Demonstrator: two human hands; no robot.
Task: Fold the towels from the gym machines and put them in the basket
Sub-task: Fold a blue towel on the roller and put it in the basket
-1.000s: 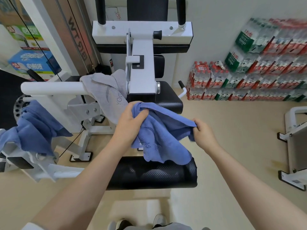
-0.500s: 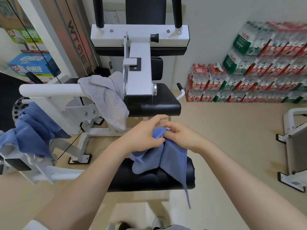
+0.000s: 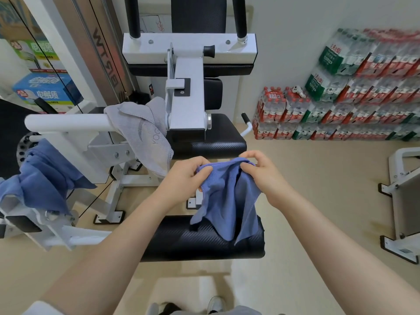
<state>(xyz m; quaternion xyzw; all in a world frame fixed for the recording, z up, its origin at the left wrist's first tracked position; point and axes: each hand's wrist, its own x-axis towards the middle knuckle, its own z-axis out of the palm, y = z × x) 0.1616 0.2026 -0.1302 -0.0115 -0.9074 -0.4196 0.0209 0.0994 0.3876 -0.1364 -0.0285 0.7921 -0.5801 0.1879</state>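
A blue towel [image 3: 229, 201] hangs in folds from both my hands above the black padded roller [image 3: 181, 239] of the gym machine. My left hand [image 3: 184, 176] pinches its top edge on the left, my right hand [image 3: 261, 173] grips the top edge on the right, a short gap apart. The towel's lower end drapes onto the roller. A grey towel [image 3: 143, 133] is slung over the machine's white bar [image 3: 66, 122]. Another blue towel [image 3: 43, 176] lies crumpled on the machine frame at the far left. No basket is in view.
The white machine frame with its black seat pad [image 3: 218, 137] stands straight ahead. Stacked packs of water bottles [image 3: 341, 105] line the right wall. Part of another white machine [image 3: 402, 201] sits at the right edge. Beige floor lies between them.
My hands came together from a wide spread, then parted slightly along the towel's top edge. The blue towel now hangs lower, doubled, with its end on the roller.
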